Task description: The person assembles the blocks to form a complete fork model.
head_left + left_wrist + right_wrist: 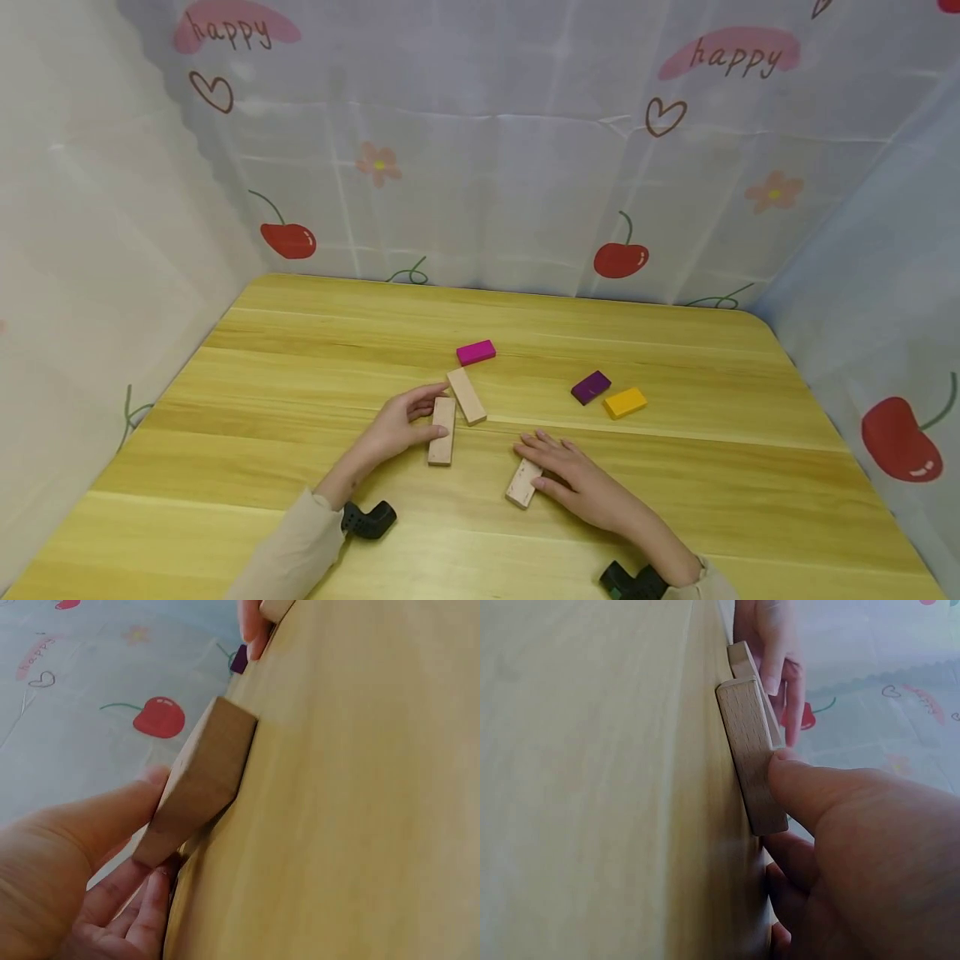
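My left hand (393, 427) holds a plain wooden block (442, 437), the thumb on its top face and the other fingers at its far side. In the left wrist view that block (202, 776) appears close to the tabletop. A second plain block (519, 487) sits in my right hand (581, 483). The right wrist view shows the thumb on one face of this block (748, 750), with the fingers curled near its end. Just past the left hand's fingertips lies a third plain wooden block (468, 398), slanted on the table.
Farther back on the wood-grain table (337, 333) lies a magenta block (476, 352). To the right, a dark purple block (591, 387) and a yellow block (625, 403) lie close together. A printed curtain (487, 192) hangs behind the table's far edge.
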The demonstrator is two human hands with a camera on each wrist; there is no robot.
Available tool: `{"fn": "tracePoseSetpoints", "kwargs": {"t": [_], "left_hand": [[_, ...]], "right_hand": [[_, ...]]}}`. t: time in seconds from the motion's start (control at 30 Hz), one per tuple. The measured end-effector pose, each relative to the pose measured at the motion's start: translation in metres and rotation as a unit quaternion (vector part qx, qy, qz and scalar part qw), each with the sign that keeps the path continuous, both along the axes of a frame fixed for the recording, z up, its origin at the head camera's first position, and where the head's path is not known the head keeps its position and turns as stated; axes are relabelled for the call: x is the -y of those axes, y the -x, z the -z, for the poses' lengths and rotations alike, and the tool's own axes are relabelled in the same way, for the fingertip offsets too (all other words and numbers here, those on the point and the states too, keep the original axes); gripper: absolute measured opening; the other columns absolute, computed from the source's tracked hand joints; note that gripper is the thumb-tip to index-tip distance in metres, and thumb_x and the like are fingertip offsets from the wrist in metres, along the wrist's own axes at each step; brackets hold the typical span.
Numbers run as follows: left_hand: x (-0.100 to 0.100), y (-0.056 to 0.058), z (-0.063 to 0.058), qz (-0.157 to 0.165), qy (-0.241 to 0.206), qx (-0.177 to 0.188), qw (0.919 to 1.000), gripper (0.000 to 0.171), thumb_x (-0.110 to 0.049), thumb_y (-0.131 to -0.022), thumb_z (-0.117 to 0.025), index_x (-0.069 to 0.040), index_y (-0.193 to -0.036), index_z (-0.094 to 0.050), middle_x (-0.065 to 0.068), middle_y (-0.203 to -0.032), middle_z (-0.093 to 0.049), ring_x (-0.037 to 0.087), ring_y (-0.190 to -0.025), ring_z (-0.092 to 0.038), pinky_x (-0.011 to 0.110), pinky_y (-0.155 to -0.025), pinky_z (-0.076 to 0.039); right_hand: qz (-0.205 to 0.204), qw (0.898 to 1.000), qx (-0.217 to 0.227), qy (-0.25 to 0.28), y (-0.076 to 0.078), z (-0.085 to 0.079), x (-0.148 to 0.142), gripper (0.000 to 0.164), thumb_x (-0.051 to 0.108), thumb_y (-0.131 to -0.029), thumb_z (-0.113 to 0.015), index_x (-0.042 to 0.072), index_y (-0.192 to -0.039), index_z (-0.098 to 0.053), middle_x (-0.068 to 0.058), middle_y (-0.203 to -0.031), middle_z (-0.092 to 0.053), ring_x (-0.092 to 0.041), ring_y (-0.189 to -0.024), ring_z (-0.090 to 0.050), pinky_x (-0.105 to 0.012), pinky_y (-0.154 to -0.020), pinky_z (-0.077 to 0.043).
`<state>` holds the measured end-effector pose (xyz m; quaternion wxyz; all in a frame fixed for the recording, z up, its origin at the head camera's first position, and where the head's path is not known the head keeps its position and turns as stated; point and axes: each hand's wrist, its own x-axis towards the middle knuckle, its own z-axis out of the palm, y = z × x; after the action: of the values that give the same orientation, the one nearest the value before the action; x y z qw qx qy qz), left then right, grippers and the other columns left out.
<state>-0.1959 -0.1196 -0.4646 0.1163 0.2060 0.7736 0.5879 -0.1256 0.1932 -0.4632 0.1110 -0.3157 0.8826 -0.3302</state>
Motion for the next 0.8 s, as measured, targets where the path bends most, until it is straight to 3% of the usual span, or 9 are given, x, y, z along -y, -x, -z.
{"fn": "tracePoseSetpoints", "kwargs": {"t": [0.2, 0.27, 0.43, 0.6, 0.8], "left_hand": [[-0.004, -0.006, 0.001, -0.022, -0.015, -0.023, 0.9994, 0.061, 0.0, -0.081, -0.072, 0.006, -0.135, -0.045, 0.021, -0.133, -0.047, 0.033, -0.12, -0.046, 0.032, -0.097, -0.039], [-0.004, -0.005, 0.008, -0.023, -0.012, -0.037, 0.999, 0.06, -0.002, -0.081, -0.073, 0.005, -0.134, -0.046, 0.02, -0.133, -0.048, 0.031, -0.121, -0.046, 0.028, -0.096, -0.04], [-0.004, -0.005, 0.008, -0.023, -0.001, -0.051, 0.9984, 0.059, -0.003, -0.081, -0.072, 0.004, -0.134, -0.047, 0.019, -0.132, -0.049, 0.031, -0.122, -0.045, 0.028, -0.096, -0.039], [-0.004, -0.007, 0.004, -0.027, 0.004, -0.044, 0.9987, 0.058, -0.001, -0.081, -0.071, 0.004, -0.134, -0.046, 0.02, -0.133, -0.049, 0.03, -0.124, -0.043, 0.03, -0.098, -0.037], [-0.008, -0.02, -0.012, -0.016, -0.003, -0.035, 0.9992, 0.055, 0.007, -0.082, -0.067, 0.014, -0.132, -0.043, 0.029, -0.132, -0.045, 0.039, -0.124, -0.041, 0.042, -0.099, -0.035]], "right_hand": [[-0.001, 1.0, 0.001, -0.001, 0.001, 0.0, -0.001, 0.048, 0.035, -0.101, -0.041, 0.019, -0.146, -0.037, -0.002, -0.151, -0.026, -0.018, -0.138, -0.015, -0.05, -0.109, -0.01], [0.0, 1.0, 0.0, -0.001, 0.002, 0.0, -0.001, 0.048, 0.036, -0.101, -0.041, 0.02, -0.146, -0.037, -0.001, -0.151, -0.026, -0.018, -0.138, -0.015, -0.05, -0.109, -0.009], [0.002, 1.0, -0.001, 0.002, 0.003, -0.001, -0.001, 0.048, 0.035, -0.1, -0.042, 0.02, -0.146, -0.037, -0.001, -0.151, -0.026, -0.018, -0.138, -0.014, -0.05, -0.109, -0.01], [-0.003, 1.0, -0.001, 0.006, 0.003, -0.001, -0.001, 0.048, 0.034, -0.101, -0.042, 0.018, -0.145, -0.037, -0.002, -0.151, -0.026, -0.019, -0.138, -0.015, -0.051, -0.108, -0.009], [-0.005, 1.0, -0.006, 0.011, -0.001, 0.002, -0.002, 0.047, 0.033, -0.1, -0.043, 0.018, -0.145, -0.039, -0.004, -0.15, -0.028, -0.022, -0.138, -0.016, -0.054, -0.107, -0.009]]}}
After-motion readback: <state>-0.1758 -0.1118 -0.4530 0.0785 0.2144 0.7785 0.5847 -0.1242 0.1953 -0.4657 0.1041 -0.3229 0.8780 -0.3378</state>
